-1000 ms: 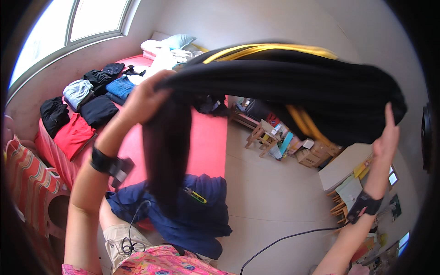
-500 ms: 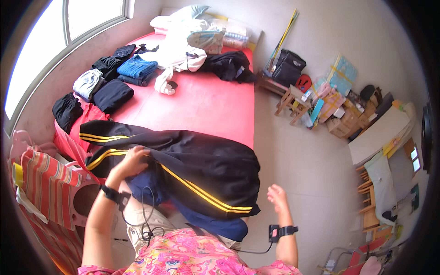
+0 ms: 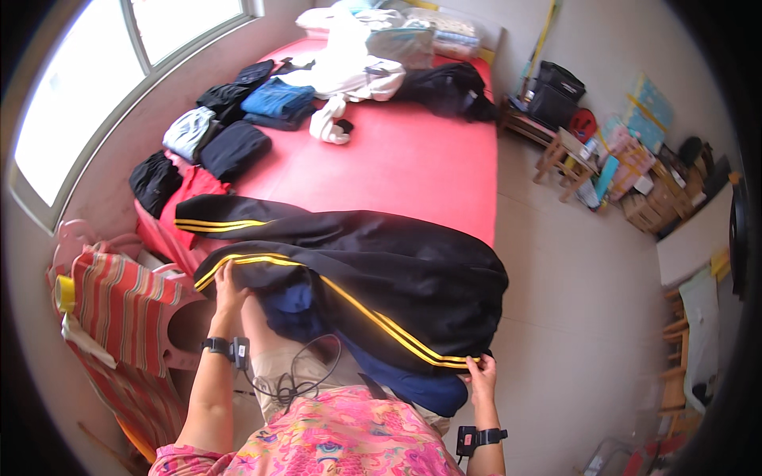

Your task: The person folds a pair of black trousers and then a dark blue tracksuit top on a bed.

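While our right hand (image 3: 482,376) pinches the near corner, at the wide end, of the smooth black trousers with paired yellow stripes (image 3: 397,270), our left hand (image 3: 228,292) touches the striped edge near a leg's hem; whether it grips, we cannot tell. The trousers lie just beyond both hands, softly rumpled, across the flat pink-sheeted bed (image 3: 389,174) and over crumpled navy-blue fabric (image 3: 413,387).
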{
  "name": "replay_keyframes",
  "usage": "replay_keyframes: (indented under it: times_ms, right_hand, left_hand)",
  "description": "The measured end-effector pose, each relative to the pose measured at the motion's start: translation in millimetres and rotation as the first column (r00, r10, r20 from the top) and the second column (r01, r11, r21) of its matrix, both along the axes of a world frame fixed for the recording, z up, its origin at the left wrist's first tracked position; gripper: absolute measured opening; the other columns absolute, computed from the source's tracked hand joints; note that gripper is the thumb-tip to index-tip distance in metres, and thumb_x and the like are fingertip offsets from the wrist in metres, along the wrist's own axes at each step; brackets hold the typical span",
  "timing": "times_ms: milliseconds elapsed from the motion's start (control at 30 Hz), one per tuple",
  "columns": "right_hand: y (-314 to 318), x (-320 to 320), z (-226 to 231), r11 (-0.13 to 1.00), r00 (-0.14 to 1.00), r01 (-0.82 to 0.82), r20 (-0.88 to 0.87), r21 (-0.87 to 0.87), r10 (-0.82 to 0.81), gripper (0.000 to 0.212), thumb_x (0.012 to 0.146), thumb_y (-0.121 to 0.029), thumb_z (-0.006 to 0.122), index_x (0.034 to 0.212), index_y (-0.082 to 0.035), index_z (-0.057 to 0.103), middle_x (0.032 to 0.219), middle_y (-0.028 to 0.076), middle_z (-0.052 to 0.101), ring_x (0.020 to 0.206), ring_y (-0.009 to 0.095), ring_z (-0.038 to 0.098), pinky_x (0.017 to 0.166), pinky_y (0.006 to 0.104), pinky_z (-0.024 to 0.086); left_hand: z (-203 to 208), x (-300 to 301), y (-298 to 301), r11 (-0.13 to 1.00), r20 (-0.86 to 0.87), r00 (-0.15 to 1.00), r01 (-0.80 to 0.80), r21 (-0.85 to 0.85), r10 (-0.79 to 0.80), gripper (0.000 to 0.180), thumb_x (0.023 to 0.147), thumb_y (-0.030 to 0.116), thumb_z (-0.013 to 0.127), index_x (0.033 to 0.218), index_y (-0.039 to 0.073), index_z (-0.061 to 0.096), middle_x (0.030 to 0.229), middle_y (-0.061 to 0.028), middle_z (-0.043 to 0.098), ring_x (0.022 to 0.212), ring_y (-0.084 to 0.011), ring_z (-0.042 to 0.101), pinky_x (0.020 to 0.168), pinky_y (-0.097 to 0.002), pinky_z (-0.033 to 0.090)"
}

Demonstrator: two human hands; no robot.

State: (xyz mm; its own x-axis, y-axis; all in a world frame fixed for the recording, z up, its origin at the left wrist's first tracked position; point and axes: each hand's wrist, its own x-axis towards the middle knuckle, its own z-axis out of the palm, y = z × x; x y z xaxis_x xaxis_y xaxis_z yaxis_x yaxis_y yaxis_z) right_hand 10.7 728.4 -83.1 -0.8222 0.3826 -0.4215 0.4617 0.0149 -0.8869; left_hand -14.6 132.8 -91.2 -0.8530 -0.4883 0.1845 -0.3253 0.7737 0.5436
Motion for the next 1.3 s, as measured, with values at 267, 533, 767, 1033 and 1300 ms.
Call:
replay_keyframes:
  times_ms: [267, 533, 767, 1033, 1300]
  right_hand:
    - [8.7, -20.1, 12.6, 0.989, 0.986, -0.147, -0.073, 0.0, 0.147, 0.02, 0.079, -0.012, 0.07, 0.082, -0.008, 0.051, 0.077, 0.0, 0.052, 0.069, 0.009, 0.049, 0.06, 0.0219, 0.04]
    - [16.6, -27.4, 51.3, 0.903, 0.96, 0.176, 0.271, -0.393, -0.069, 0.027, 0.079, -0.037, 0.07, 0.087, -0.014, 0.058, 0.073, -0.003, 0.053, 0.054, 0.006, 0.042, 0.041, 0.019, 0.026]
    - [36.0, -37.6, 128.0, 0.962, 0.96, -0.012, -0.271, -0.274, -0.065, 0.044, 0.074, -0.004, 0.065, 0.116, 0.001, 0.052, 0.104, 0.011, 0.061, 0.095, 0.023, 0.059, 0.088, 0.0327, 0.047]
    - [108.2, 23.2, 111.6, 0.984, 0.978, -0.051, -0.207, -0.169, 0.015, 0.048, 0.067, -0.001, 0.058, 0.115, 0.002, 0.053, 0.107, 0.011, 0.062, 0.098, 0.024, 0.06, 0.09, 0.0351, 0.047]
    - [107.9, 15.3, 9.8, 0.967, 0.912, -0.255, 0.333, 0.003, 0.24, 0.039, 0.075, -0.001, 0.062, 0.113, -0.004, 0.052, 0.092, 0.007, 0.063, 0.081, 0.016, 0.06, 0.07, 0.0299, 0.048]
  left_hand:
    - [-49.9, 17.6, -85.4, 0.902, 0.041, 0.985, -0.169, 0.398, 0.167, 0.048, 0.088, 0.023, 0.057, 0.129, 0.005, 0.041, 0.111, -0.0137, 0.053, 0.085, -0.0198, 0.06, 0.07, -0.0284, 0.052]
    - [-8.6, -33.9, -78.1, 0.158, 0.28, 0.943, -0.309, 0.938, 0.18, 0.098, 0.074, 0.069, 0.057, 0.12, -0.014, 0.036, 0.114, -0.0306, 0.051, 0.107, -0.0387, 0.055, 0.089, -0.043, 0.048]
    - [-104.2, -22.1, -165.6, 0.165, 0.08, 0.98, -0.111, 0.98, 0.182, 0.027, 0.088, 0.029, 0.05, 0.082, 0.002, 0.051, 0.07, -0.0066, 0.053, 0.06, -0.0173, 0.054, 0.053, -0.0258, 0.046]
    - [23.9, 90.2, -64.0, 0.277, -0.196, 0.963, 0.141, 0.95, 0.184, 0.019, 0.095, 0.029, 0.05, 0.103, 0.013, 0.058, 0.09, 0.0093, 0.059, 0.083, -0.0022, 0.055, 0.072, -0.0197, 0.041]
    - [-44.8, 173.4, -50.9, 0.054, 0.228, 0.925, -0.256, 0.965, 0.305, 0.008, 0.086, 0.014, 0.054, 0.078, 0.012, 0.053, 0.071, 0.0021, 0.053, 0.067, -0.009, 0.052, 0.065, -0.0232, 0.046]
